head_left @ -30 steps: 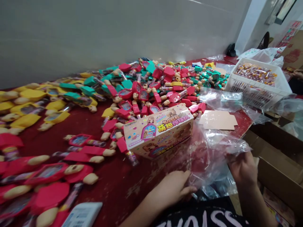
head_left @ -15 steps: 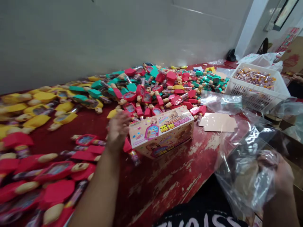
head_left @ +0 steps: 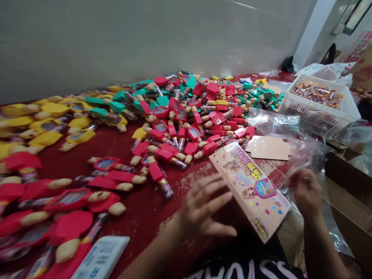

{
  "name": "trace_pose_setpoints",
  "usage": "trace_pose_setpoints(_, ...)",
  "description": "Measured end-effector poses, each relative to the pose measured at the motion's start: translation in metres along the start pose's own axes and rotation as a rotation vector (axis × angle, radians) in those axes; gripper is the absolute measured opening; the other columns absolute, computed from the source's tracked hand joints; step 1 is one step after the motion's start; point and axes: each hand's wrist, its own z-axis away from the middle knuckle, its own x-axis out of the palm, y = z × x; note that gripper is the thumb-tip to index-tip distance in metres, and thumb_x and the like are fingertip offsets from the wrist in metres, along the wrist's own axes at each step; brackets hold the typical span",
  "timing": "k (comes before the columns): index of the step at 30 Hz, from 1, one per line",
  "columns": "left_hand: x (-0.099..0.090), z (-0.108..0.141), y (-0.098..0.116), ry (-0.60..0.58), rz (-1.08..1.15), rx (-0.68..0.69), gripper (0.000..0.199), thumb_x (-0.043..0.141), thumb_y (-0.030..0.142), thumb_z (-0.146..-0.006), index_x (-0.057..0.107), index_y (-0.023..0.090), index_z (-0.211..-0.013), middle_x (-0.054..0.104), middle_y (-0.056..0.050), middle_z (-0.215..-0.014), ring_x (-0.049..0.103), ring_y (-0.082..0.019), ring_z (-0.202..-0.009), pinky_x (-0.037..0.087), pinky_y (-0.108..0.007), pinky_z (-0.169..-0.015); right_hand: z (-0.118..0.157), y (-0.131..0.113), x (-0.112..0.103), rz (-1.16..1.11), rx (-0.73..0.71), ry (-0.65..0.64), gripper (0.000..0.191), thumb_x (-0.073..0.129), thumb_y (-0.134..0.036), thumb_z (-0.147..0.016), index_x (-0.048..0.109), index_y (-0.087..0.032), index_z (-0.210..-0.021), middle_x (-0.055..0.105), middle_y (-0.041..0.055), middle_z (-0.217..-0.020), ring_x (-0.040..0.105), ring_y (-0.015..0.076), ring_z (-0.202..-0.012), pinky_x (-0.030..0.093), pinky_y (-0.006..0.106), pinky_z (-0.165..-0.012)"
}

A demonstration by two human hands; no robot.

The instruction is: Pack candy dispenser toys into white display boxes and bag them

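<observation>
Red tabletop (head_left: 136,221), worn in patches, against a grey wall (head_left: 145,42); yellow toys (head_left: 48,139) lie at far left, red toys (head_left: 72,224) nearer. Left hand (head_left: 205,207): fingers spread, unclenched, at the left edge of the printed box (head_left: 247,184), contact unclear; box slants, printed face up, between both hands. Right hand (head_left: 308,192): clenched on a clear plastic bag (head_left: 305,153), white basket (head_left: 312,112) beyond.
</observation>
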Motion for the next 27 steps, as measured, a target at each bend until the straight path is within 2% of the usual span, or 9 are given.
trace_pose_setpoints(2,0.006,-0.012,-0.029,0.008,-0.031,-0.011,0.086,0.06,0.076,-0.069,0.044,0.022,-0.134,0.049,-0.017,-0.131,0.044,-0.033,-0.127,0.042,-0.051,-0.104,0.009,-0.012,0.007,0.026,0.069,-0.336,0.039,0.047,-0.054,-0.09,0.058,-0.02,-0.075,0.058,0.0019,-0.067,0.054,0.0149,-0.06,0.044,0.027,-0.056)
trace_pose_setpoints(4,0.011,-0.019,-0.053,-0.076,-0.042,-0.006,0.085,0.056,0.081,-0.068,0.051,0.02,-0.127,0.048,-0.016,-0.134,0.04,-0.035,-0.131,0.032,-0.053,-0.11,0.018,-0.017,0.001,-0.085,0.183,-0.435,0.043,0.047,-0.058,-0.088,0.061,-0.019,-0.077,0.061,0.0035,-0.071,0.057,0.0161,-0.065,0.049,0.026,-0.058)
trace_pose_setpoints(7,0.02,-0.018,-0.068,-0.158,-0.037,0.036,0.078,0.055,0.079,-0.072,0.055,0.018,-0.121,0.06,-0.014,-0.122,0.049,-0.031,-0.124,0.036,-0.045,-0.108,0.034,-0.02,-0.018,-0.261,0.292,-0.342,0.044,0.054,-0.061,-0.084,0.062,-0.019,-0.073,0.06,0.0033,-0.072,0.059,0.0168,-0.068,0.054,0.026,-0.063)
trace_pose_setpoints(12,0.016,-0.003,-0.047,-0.005,-0.236,-0.036,0.079,0.05,0.084,-0.069,0.06,0.019,-0.113,0.067,-0.012,-0.108,0.059,-0.03,-0.104,0.042,-0.043,-0.094,0.047,-0.031,-0.026,-0.207,0.237,-0.361,0.037,0.055,-0.053,-0.087,0.063,-0.019,-0.074,0.06,0.0016,-0.07,0.058,0.0146,-0.067,0.051,0.022,-0.062)
trace_pose_setpoints(16,-0.01,0.005,-0.026,0.006,-0.477,-0.12,0.066,0.057,0.076,-0.072,0.061,0.019,-0.106,0.069,-0.01,-0.097,0.062,-0.029,-0.089,0.04,-0.042,-0.082,0.027,-0.03,-0.008,-0.303,0.263,-0.186,0.041,0.059,-0.058,-0.082,0.062,-0.019,-0.073,0.064,0.0028,-0.079,0.06,0.015,-0.075,0.051,0.023,-0.066)
trace_pose_setpoints(20,-0.023,0.011,-0.029,0.007,-0.6,-0.196,0.052,0.055,0.067,-0.081,0.059,0.019,-0.101,0.068,-0.01,-0.091,0.061,-0.027,-0.08,0.037,-0.041,-0.076,-0.003,-0.023,0.001,-0.483,0.358,-0.029,0.046,0.071,-0.061,-0.067,0.064,-0.016,-0.073,0.063,0.0025,-0.069,0.054,0.0104,-0.056,0.044,0.019,-0.046)
trace_pose_setpoints(23,-0.019,0.014,-0.046,0.018,-0.688,-0.264,0.05,0.06,0.067,-0.078,0.058,0.02,-0.095,0.067,-0.009,-0.087,0.059,-0.029,-0.078,0.034,-0.043,-0.077,-0.018,-0.022,-0.01,-0.69,0.449,0.033,0.045,0.076,-0.057,-0.06,0.062,-0.017,-0.076,0.06,-0.0002,-0.059,0.05,0.0103,-0.045,0.034,0.018,-0.034)
trace_pose_setpoints(25,-0.013,0.01,-0.055,0.024,-0.736,-0.326,0.054,0.064,0.07,-0.073,0.058,0.02,-0.092,0.066,-0.009,-0.086,0.058,-0.032,-0.081,0.034,-0.047,-0.082,-0.022,-0.022,-0.025,-0.795,0.454,0.139,0.038,0.074,-0.051,-0.062,0.059,-0.02,-0.076,0.061,-0.001,-0.06,0.052,0.0123,-0.044,0.035,0.019,-0.032)
trace_pose_setpoints(27,-0.007,0.0,-0.05,0.025,-0.769,-0.398,0.056,0.063,0.072,-0.071,0.058,0.02,-0.092,0.065,-0.011,-0.089,0.056,-0.038,-0.092,0.031,-0.057,-0.09,-0.021,-0.024,-0.04,-0.829,0.406,0.223,0.03,0.068,-0.049,-0.069,0.058,-0.024,-0.081,0.063,-0.0024,-0.065,0.055,0.0136,-0.046,0.04,0.022,-0.034)
